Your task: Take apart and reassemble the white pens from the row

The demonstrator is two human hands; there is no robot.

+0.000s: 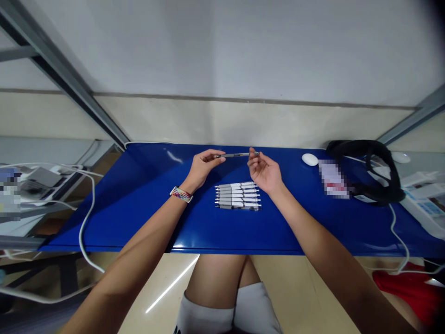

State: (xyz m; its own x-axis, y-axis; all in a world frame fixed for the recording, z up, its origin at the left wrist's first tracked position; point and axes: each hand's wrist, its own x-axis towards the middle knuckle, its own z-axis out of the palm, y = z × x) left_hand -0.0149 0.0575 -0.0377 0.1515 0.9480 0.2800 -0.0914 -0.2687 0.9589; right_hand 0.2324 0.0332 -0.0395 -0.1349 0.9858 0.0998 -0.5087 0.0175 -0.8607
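Item, far left: a white cable (83,232), looped down past the edge of the blue table (139,199). I log it as outside the work.

Item: a patterned wristband (181,194), worn on the left arm.

Item: left hand (201,170), thumb and fingers pinched narrow on one end of a pen.

Item: the held pen (238,155), one, lifted clear of the table, roughly level, spanning the two hands beyond the row. I enter it as outstanding: it is not down with the others.

Item: row of pens (238,195), lying side by side on the table nearer the person, tips to the left, grey grips aligned, white barrels on most. I make it about seven; the close packing prevents a sure count. I judge this portion done, since the row lies neat and no hand touches it.

Item: right hand (266,175), palm turned up, fingers curled, thumb and fingertips closed narrow about the pen's other end.

Item: white oval object (309,159), untouched.

Item: pixelated packet (333,180), contents unreadable to me.

Item, right: black strapped gear (392,167), beside the packet, untouched.
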